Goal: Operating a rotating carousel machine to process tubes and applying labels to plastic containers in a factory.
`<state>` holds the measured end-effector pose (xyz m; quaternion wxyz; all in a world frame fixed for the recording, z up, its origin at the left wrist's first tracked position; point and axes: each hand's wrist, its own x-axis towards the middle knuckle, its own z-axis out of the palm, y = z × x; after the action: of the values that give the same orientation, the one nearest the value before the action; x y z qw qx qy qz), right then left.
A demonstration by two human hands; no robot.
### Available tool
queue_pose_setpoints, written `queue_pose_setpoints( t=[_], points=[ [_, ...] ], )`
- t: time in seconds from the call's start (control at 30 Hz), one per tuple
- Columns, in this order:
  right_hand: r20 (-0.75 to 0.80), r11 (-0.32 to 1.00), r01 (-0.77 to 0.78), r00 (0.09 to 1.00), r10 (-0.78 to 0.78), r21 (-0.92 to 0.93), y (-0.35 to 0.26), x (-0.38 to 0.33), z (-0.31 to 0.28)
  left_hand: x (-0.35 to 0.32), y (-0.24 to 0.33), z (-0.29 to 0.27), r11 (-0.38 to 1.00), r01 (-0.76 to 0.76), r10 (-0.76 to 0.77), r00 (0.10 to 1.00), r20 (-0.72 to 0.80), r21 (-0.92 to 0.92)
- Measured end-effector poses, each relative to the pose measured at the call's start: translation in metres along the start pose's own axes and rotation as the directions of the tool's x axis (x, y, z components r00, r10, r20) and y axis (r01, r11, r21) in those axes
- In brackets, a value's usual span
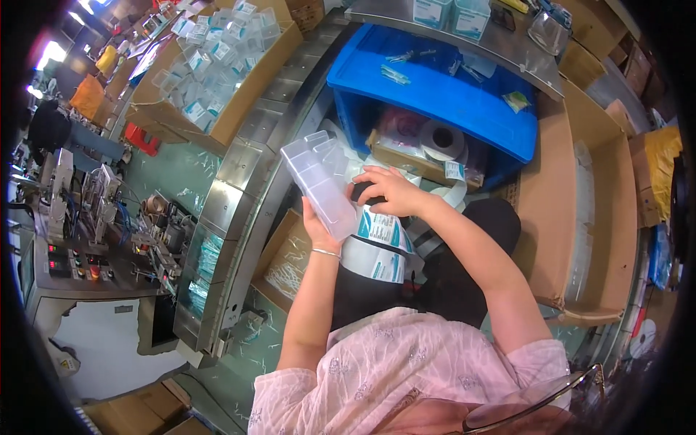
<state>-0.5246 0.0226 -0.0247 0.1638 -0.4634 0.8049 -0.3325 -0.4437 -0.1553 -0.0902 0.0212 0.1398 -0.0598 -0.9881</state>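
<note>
My left hand [317,225] is closed around the lower side of a clear, frosted plastic box [322,190], held tilted above my lap. Just right of the box is my right hand [388,191], its fingers bent and apart. No object shows between those fingers; their tips are close to the box's side. Below the right hand, a strip of white and teal printed labels [380,226] hangs over my lap. Its lower part [373,261] lies across my dark trousers.
Ahead stands a blue plastic bin [435,80] on its side, with a label roll [442,139] inside. A carton of labelled clear boxes [210,61] is at far left. A metal conveyor [235,174] runs along my left; an open carton [598,217] stands right.
</note>
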Motion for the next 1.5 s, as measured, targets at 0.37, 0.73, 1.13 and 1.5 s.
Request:
queue_pose_setpoints(
  t=[0.37, 0.73, 1.13, 1.5],
  points=[
    [-0.541, 0.856, 0.287, 0.841, -0.01, 0.43, -0.009, -0.092, 0.022, -0.002, 0.002, 0.004, 0.995, -0.003, 0.0, 1.0, 0.031, 0.101],
    [-0.568, 0.461, 0.339, 0.581, 0.583, 0.82, -0.093, -0.07, 0.036, -0.044, -0.01, 0.073, 0.943, 0.049, -0.127, 0.967, 0.222, 0.328],
    [-0.506, 0.196, 0.468, 0.767, 0.395, 0.862, -0.129, -0.035, 0.061, -0.067, -0.018, 0.076, 0.918, 0.001, -0.082, 0.979, 0.187, 0.396],
    [-0.48, 0.215, 0.429, 0.787, 0.387, 0.877, -0.127, -0.036, 0.062, -0.065, -0.022, 0.069, 0.94, 0.06, -0.124, 0.977, 0.171, 0.337]
  ],
)
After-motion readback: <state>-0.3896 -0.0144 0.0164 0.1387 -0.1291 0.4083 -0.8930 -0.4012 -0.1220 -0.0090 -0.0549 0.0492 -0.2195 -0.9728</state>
